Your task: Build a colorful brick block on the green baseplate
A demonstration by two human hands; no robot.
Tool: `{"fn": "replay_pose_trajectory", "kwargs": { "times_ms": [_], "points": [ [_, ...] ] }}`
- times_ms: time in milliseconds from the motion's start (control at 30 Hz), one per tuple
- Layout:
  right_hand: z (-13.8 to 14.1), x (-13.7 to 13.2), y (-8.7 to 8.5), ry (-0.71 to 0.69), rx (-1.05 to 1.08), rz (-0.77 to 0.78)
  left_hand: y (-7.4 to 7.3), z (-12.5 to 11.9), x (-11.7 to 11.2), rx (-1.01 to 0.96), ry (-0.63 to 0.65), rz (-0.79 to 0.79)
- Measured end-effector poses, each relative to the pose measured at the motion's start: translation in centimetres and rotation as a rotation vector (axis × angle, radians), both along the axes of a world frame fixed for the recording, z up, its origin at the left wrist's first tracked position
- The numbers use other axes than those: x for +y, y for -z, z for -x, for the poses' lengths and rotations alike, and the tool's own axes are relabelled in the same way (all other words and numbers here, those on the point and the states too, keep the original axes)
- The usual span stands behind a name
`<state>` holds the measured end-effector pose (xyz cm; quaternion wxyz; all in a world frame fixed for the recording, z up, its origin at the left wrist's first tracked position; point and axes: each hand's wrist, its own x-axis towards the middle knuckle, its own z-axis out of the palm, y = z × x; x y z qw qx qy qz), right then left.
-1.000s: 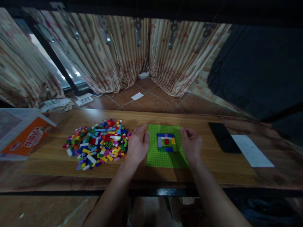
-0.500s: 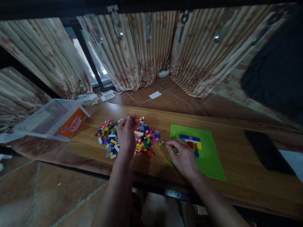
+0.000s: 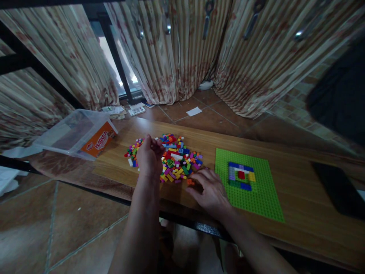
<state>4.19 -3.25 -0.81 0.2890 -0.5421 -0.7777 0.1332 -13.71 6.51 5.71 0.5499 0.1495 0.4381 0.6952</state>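
Observation:
My left hand [image 3: 149, 156] hovers over the left part of a loose pile of colourful toy building bricks [image 3: 178, 161]. Its fingers are curled together, and whatever they may hold is hidden. At the pile's near right edge, my right hand [image 3: 210, 190] reaches down with thumb and fingers apart around an orange brick [image 3: 190, 182] on the table. To the right of that hand lies a green studded baseplate [image 3: 266, 190]. On it a square ring of blue, white, purple, green and yellow bricks [image 3: 245, 186] surrounds a red brick [image 3: 241, 175].
A clear plastic box [image 3: 65, 133] with an orange label stands at the left end of the wooden table [image 3: 205, 140]. A dark flat object [image 3: 336, 188] lies on the right. Striped curtains [image 3: 182, 57] hang behind, and a white paper [image 3: 194, 111] is on the floor.
My right hand has moved left and nearer me, off the baseplate to the orange brick, uncovering the brick ring. My left hand stays over the pile, fingers still curled. The view has shifted slightly.

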Motion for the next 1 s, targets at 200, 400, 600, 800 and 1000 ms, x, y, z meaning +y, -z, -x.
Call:
{"fn": "replay_pose_trajectory", "kwargs": {
  "times_ms": [200, 400, 600, 800, 1000],
  "points": [
    [0.7, 0.4, 0.6, -0.014, -0.015, 0.008, -0.3, 0.0, -0.1, 0.018, 0.016, 0.01],
    [0.2, 0.7, 0.0, 0.05, 0.012, 0.03, 0.1, -0.6, -0.2, 0.116, 0.071, 0.052],
    [-0.5, 1.0, -0.3, 0.086, -0.002, 0.022, 1.1, -2.2, -0.5, 0.361, 0.173, -0.025],
    [-0.6, 1.0, -0.4, 0.077, 0.064, 0.001, 1.2, -2.8, -0.7, 0.474, 0.242, -0.056],
    [-4.0, 1.7, -1.5, 0.204, 0.146, -0.053, 1.7, -3.0, -0.9, 0.574, 0.29, -0.063]
  ]
}}
